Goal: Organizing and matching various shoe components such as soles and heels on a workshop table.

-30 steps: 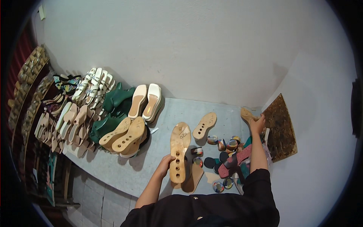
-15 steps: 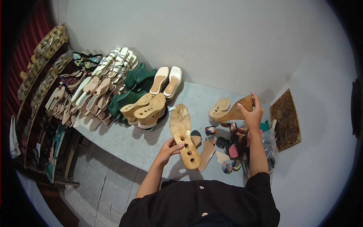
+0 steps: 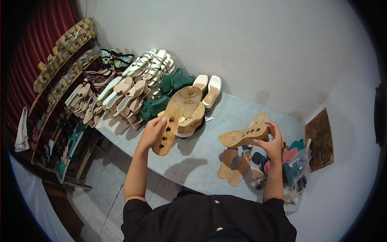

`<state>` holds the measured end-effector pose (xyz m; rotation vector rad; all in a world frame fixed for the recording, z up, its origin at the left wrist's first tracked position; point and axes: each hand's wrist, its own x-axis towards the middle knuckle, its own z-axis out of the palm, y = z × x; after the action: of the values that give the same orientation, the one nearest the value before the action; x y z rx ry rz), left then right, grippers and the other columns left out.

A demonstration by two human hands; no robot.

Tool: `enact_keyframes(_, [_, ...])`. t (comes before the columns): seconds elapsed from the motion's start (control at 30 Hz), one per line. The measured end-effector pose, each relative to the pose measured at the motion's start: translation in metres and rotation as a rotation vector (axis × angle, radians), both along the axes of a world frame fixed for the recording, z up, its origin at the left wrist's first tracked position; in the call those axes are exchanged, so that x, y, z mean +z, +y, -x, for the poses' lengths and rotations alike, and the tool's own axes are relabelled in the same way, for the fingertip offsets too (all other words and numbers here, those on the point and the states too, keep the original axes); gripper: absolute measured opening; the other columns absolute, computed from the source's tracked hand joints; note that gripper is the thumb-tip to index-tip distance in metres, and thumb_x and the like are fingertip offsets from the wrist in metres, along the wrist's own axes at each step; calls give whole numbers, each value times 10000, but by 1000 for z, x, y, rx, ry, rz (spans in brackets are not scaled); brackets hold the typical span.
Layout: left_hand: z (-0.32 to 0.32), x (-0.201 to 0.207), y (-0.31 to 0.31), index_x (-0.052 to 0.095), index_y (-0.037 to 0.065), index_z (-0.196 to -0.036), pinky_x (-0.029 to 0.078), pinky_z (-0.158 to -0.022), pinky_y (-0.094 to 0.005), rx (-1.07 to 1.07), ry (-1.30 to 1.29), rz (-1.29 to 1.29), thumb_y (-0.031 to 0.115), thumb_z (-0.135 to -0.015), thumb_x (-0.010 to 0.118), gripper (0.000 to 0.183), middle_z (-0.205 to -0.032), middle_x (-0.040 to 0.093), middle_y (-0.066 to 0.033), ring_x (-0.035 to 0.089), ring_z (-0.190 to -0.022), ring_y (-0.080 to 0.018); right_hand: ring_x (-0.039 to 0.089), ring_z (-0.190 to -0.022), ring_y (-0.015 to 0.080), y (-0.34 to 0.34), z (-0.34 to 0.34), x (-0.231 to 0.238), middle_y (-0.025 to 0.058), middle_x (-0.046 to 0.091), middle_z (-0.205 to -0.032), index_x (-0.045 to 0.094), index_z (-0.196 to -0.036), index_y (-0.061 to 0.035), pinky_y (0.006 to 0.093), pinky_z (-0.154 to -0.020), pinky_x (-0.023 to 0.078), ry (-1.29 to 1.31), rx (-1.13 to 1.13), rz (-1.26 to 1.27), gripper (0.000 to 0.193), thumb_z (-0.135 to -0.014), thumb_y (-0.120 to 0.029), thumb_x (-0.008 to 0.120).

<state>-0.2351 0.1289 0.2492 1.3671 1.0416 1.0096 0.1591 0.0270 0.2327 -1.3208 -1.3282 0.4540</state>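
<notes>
My left hand [image 3: 153, 132] grips a wooden shoe wedge [image 3: 182, 105] by its holed heel end. This wedge is held up above the table, its marked toe end pointing away and to the right. Over the right part of the table, my right hand [image 3: 274, 143] is closed round the heel of a second wooden wedge [image 3: 238, 138], whose side holes show and whose toe points left. Just behind it, partly hidden, is another wooden wedge [image 3: 260, 118]. More wooden wedges [image 3: 194, 117] stand behind the left-hand one. Tan insoles [image 3: 238, 171] lie near my right forearm.
Piled sandals [image 3: 131, 94] and dark green shoe forms [image 3: 171, 82] fill the table's left side, beside white platform sandals [image 3: 213, 90]. A clear plastic bag [image 3: 300, 163] with colourful pieces lies at the right edge. A brown board [image 3: 319, 139] leans on the wall. Shelves [image 3: 66, 64] stand far left.
My left hand has moved left and away from me, tilting its wedge to the right. The right hand has come slightly lower, and its wedge has turned so the holes and toe show.
</notes>
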Motion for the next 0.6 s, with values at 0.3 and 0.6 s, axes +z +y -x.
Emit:
enact_keyframes(0.3, [55,20,97,498,-14,-1198,452,-773,-238,-120,-42,34,295,-965,426,393,-1039,598,-60,563,-883,-94,547,-996,188,23,51,-3,78,573,-1041,461,-1109,-79,306,-859,428,132,144,-19,696,-476,31,730])
enact_keyframes(0.6, [103,-5,99,361,-58,-1313,397,-914,-274,-309,-246,11,187,-677,769,794,-1194,521,-105,518,-1066,-159,535,-1055,269,96,96,14,167,533,-1119,372,-1262,0,339,-926,432,782,300,-311,860,-422,-45,549])
